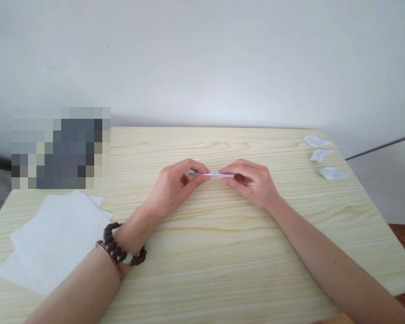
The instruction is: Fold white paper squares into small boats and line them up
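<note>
Between my two hands is a narrow piece of folded white paper (216, 175), seen nearly edge-on above the middle of the table. My left hand (175, 184) pinches its left end between thumb and fingers; a dark beaded bracelet (112, 246) circles that wrist. The right end sits in the pinch of my right hand (251, 181). Both hands are closed on the paper, and the fingers cover its ends. How the folds run inside it cannot be made out.
Several loose white paper sheets (57, 238) overlap at the table's left, beside my left forearm. Three small folded paper pieces (333, 173) form a column near the right edge. A blurred-out dark object (67, 155) lies at the back left. The pale wood-grain table (205, 261) meets a white wall (202, 58).
</note>
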A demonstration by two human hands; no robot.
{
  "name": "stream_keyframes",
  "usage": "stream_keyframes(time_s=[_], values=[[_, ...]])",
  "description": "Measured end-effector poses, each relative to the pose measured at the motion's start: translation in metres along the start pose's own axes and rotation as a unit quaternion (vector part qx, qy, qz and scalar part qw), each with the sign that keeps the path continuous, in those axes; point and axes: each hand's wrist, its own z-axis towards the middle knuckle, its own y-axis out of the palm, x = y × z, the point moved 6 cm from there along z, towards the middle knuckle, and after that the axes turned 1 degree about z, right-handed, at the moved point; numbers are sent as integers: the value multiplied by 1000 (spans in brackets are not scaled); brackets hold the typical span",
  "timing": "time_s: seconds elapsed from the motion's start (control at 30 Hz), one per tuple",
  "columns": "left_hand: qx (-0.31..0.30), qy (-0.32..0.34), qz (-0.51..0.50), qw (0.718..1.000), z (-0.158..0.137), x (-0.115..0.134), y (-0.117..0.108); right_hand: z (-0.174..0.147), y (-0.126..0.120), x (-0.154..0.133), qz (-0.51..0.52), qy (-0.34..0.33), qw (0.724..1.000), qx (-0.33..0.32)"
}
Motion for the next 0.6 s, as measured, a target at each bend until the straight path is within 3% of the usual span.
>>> stream_keyframes(time_s=[0.2, 0.43, 0.6], values=[[16, 3, 46, 999, -1, -2, -2, 0, 2, -1, 6, -5, 1000, -6], [12, 161, 112, 981, -3, 15, -2, -2, 1, -4, -19, -34, 999, 16], [5, 151, 116, 982, -3, 13, -1, -3, 1, -7, -20, -46, 999, 9]])
